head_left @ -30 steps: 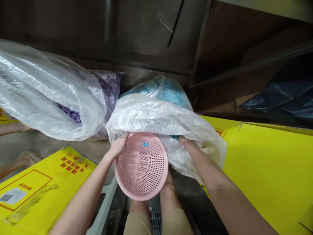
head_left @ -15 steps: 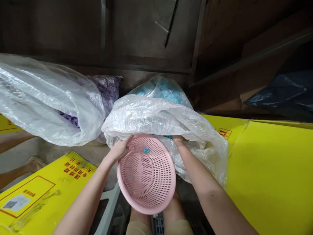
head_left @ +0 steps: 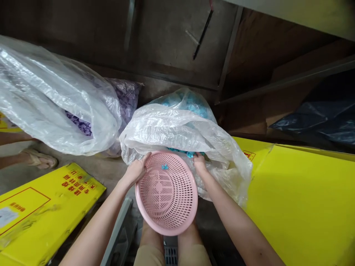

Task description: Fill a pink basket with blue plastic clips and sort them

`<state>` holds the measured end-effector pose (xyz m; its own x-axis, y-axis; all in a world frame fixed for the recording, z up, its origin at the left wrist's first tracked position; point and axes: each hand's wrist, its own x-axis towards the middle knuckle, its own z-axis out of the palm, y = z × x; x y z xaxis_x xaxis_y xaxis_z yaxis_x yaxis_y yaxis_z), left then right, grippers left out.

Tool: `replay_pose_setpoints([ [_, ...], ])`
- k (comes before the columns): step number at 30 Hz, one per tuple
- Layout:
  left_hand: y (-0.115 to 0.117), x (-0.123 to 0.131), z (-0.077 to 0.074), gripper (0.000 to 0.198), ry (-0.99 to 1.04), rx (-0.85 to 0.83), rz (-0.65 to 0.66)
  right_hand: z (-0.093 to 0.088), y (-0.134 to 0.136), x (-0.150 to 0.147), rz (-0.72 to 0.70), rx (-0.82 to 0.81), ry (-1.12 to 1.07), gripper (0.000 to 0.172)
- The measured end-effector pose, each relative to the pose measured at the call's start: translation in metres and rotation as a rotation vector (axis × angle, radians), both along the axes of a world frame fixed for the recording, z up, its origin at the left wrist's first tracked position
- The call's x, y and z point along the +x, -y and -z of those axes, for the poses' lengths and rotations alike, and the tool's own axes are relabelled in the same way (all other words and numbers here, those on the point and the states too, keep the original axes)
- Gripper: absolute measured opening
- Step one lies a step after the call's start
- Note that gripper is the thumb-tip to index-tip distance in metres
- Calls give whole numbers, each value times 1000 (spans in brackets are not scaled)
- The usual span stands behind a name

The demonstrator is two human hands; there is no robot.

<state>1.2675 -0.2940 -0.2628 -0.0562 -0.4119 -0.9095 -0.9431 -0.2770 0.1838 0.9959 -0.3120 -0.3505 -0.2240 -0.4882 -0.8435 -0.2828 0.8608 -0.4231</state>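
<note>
My left hand is closed on the rim of a pink plastic colander, thumb over the edge. The colander is tilted above my knees, and a few small blue pieces lie near its far side. At the mouth of a clear plastic bag, my right hand has its fingers curled by more blue pieces; some appear to be in its grip, though the fingertips are partly hidden. Further blue pieces fill the bag behind the folded plastic.
On the left stands another clear bag with purple pieces. Yellow boxes flank me, the right one close to my right arm. Another person's sandalled foot shows at left. A dark bag lies at right.
My right hand has drawn back out from under the bag's edge, with blue pieces now showing at its fingers. The left hand keeps holding the colander. The view has turned slightly.
</note>
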Motion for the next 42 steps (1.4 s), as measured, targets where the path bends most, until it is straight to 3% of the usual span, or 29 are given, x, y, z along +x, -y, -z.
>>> replay_pose_setpoints([
  [4, -1, -2, -6, 67, -15, -27, -43, -10, 16, -8, 101, 210, 125, 9],
  [9, -9, -4, -9, 67, -53, -59, -117, -25, 21, -8, 203, 249, 235, 28],
  [11, -14, -4, -9, 67, -62, -68, -146, -26, 22, -8, 214, 242, 171, 23],
  [14, -22, -4, -8, 69, -75, -74, -188, -25, 22, -9, 168, 225, 121, 15],
  [20, -43, -5, -7, 74, -113, -71, -239, -20, 27, -8, -53, 83, 7, 21],
  [25, -54, -5, -10, 74, -118, -69, -271, -19, 41, -6, -218, 117, -62, 18],
  [32, -55, -8, -22, 73, -139, -50, -373, -52, 36, 12, -201, 202, 431, 24],
  [36, -57, -10, -29, 74, -143, -47, -418, -56, 21, 18, -118, 209, 445, 14],
  [42, -56, -15, -37, 76, -165, -62, -445, -51, 8, 27, -97, 97, 477, 22],
])
